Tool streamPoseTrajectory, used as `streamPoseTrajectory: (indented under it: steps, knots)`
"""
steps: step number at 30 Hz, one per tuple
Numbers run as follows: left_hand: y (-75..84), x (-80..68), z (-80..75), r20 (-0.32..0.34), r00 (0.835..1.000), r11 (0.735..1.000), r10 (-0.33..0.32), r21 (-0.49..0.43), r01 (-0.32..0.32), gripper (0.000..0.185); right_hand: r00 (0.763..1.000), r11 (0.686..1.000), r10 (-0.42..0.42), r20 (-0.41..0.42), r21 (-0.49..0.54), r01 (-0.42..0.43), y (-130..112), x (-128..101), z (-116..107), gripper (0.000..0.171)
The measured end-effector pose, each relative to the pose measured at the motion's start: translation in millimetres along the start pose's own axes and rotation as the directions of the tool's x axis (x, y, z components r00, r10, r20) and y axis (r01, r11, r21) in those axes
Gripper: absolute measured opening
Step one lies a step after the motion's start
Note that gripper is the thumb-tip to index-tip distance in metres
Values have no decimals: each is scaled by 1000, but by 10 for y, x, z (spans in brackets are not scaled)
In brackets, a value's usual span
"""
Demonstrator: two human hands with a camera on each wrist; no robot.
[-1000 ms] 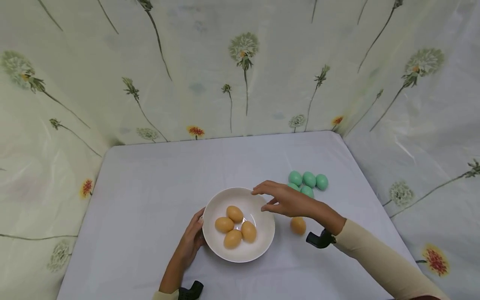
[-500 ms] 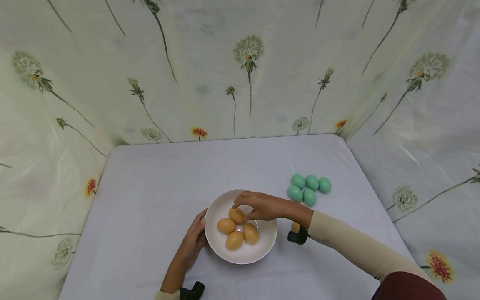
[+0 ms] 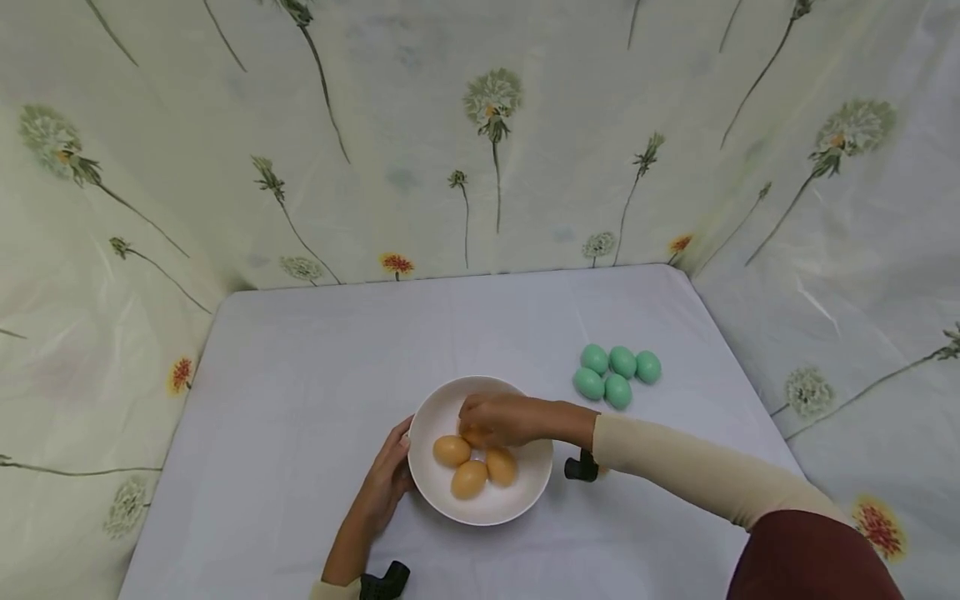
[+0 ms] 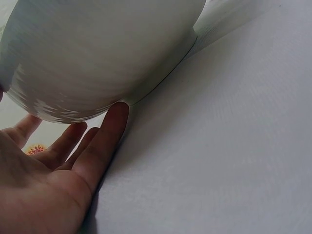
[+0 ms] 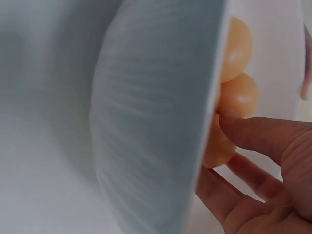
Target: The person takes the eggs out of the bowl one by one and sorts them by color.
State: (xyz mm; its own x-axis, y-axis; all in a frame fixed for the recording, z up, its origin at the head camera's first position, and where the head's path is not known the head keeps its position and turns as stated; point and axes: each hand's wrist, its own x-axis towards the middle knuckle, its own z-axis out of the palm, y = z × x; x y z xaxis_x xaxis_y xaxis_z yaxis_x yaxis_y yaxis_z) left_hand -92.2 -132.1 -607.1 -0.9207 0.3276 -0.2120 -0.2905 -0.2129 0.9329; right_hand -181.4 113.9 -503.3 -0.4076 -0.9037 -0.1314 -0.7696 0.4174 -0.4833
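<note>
A white bowl (image 3: 517, 492) was seen standing on the tabletop (image 3: 315, 375), near its front edge. Three orange eggs (image 3: 452, 451) lay uncovered in the bowl, touching one another, and a fourth orange egg (image 3: 474, 437) was mostly hidden beneath the right hand (image 3: 501, 419). The right hand was reached over the bowl's right rim, with its fingers (image 5: 253, 134) curled down around that fourth egg; in the right wrist view a fingertip was pressed against an egg (image 5: 217, 146), with two more eggs above it inside the bowl (image 5: 151, 122). Whether the egg had been lifted clear of the others could not be told.

The left hand (image 3: 384, 483) was laid against the outer left wall of the bowl. In the left wrist view its fingers (image 4: 105, 141) were held straight and close together, with the tips touching the underside of the bowl (image 4: 97, 53) where it met the tabletop (image 4: 224, 146); nothing was gripped by them.

Five green eggs (image 3: 618, 375) were gathered in a tight cluster on the tabletop, to the right of the bowl and further back, well apart from both hands. A cream sleeve (image 3: 697, 479) covered the right forearm. The tabletop was enclosed at the back and sides by a pale curtain (image 3: 480, 150) printed with dandelions.
</note>
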Motion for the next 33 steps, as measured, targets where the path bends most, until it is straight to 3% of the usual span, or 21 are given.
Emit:
streamPoseTrajectory:
  steps: [7,19,26,33]
  knots:
    - [14,-1,13,4,1000,1000,0,4,0,54,997,997,-62,40,-43,64,-19,72,20,25]
    - [6,-1,11,0,1000,1000,12,-1,-12,52,996,996,-57,75,-65,62,40,118,36,27]
    - [3,4,5,8,1000,1000,13,5,-13,54,997,999,9,75,-49,-6,2,26,-120,29]
    - [8,3,4,18,1000,1000,16,24,-17,56,996,996,90,13,9,-90,12,-168,-265,36]
